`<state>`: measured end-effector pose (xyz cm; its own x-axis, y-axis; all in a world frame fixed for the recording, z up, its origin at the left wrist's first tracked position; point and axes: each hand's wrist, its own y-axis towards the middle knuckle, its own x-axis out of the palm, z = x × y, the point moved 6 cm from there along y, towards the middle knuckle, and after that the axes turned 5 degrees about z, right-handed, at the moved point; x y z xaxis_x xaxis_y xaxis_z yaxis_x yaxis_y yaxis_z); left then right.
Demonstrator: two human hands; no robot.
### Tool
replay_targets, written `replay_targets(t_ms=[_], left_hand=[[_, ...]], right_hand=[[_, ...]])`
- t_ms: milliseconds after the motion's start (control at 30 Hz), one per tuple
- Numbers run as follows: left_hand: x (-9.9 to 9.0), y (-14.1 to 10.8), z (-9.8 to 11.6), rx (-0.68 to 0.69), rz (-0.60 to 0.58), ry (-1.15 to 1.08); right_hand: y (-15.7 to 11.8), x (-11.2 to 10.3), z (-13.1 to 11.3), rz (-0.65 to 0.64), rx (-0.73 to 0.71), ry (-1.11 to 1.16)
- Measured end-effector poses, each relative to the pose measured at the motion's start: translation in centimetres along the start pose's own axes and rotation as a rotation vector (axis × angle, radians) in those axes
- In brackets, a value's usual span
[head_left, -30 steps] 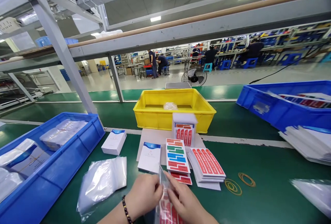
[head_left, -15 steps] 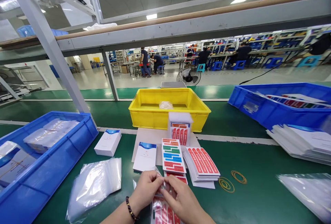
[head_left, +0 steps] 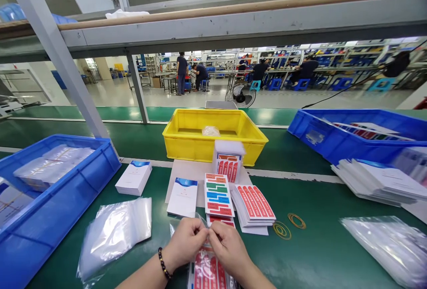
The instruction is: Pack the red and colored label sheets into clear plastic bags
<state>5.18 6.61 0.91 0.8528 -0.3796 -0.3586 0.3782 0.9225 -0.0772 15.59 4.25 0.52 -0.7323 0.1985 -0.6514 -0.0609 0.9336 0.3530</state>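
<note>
My left hand (head_left: 187, 240) and my right hand (head_left: 230, 245) meet at the near middle of the table, thumbs and fingertips pinched together on the top of a clear plastic bag (head_left: 209, 272). Red-and-white sticker sheets show through the bag below my fingers; the edge between my fingertips is hidden. Just beyond my hands lie a stack of white booklets with a blue top (head_left: 182, 198) and a pile of multicoloured sticker sheets (head_left: 218, 194). To their right is a fanned pile of red sticker sheets (head_left: 254, 204).
Empty clear bags (head_left: 116, 231) and white cards (head_left: 134, 177) lie left, beside a blue bin (head_left: 66, 209). A yellow bin (head_left: 213, 146) stands behind. Rubber bands (head_left: 282, 230), more bags (head_left: 387, 244), booklets (head_left: 380, 182) and another blue bin (head_left: 327, 140) are at right.
My right hand's fingers have curled in and drawn tighter against my left at the bag's top. The whole view has shifted slightly.
</note>
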Motion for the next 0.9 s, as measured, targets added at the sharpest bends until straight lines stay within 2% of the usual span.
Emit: replay_targets(t_ms=[233, 433, 533, 633, 733, 767, 833, 900], left_hand=[[0.1, 0.3, -0.7, -0.040, -0.051, -0.062], [0.1, 0.0, -0.8, -0.093, -0.095, -0.156], [-0.8, 0.4, -0.8, -0.122, -0.014, -0.197], [-1.6, 0.7, -0.9, -0.152, 0.041, -0.229], [-2.3, 0.6, -0.7, -0.159, 0.042, -0.250], [-2.8, 0.5, -0.3, -0.100, 0.078, -0.229], [-4.1, 0.0, 1.4, 0.156, 0.169, -0.110], [-4.3, -0.8, 3.2, 0.438, 0.149, 0.066]], right_hand=[[-0.1, -0.2, -0.4, 0.065, -0.033, -0.047], [0.5, -2.3, 0.1, 0.229, -0.056, -0.120], [0.1, -2.5, -1.8, 0.214, -0.214, -0.087], [-0.6, -2.1, -3.4, 0.171, -0.368, -0.164], [-0.8, -1.8, -3.3, 0.113, -0.383, -0.153], [-0.6, -2.0, -3.0, 0.092, -0.359, -0.095], [-0.3, -2.3, -2.3, 0.022, -0.271, 0.052], [0.1, -2.6, -1.7, -0.086, -0.176, 0.165]])
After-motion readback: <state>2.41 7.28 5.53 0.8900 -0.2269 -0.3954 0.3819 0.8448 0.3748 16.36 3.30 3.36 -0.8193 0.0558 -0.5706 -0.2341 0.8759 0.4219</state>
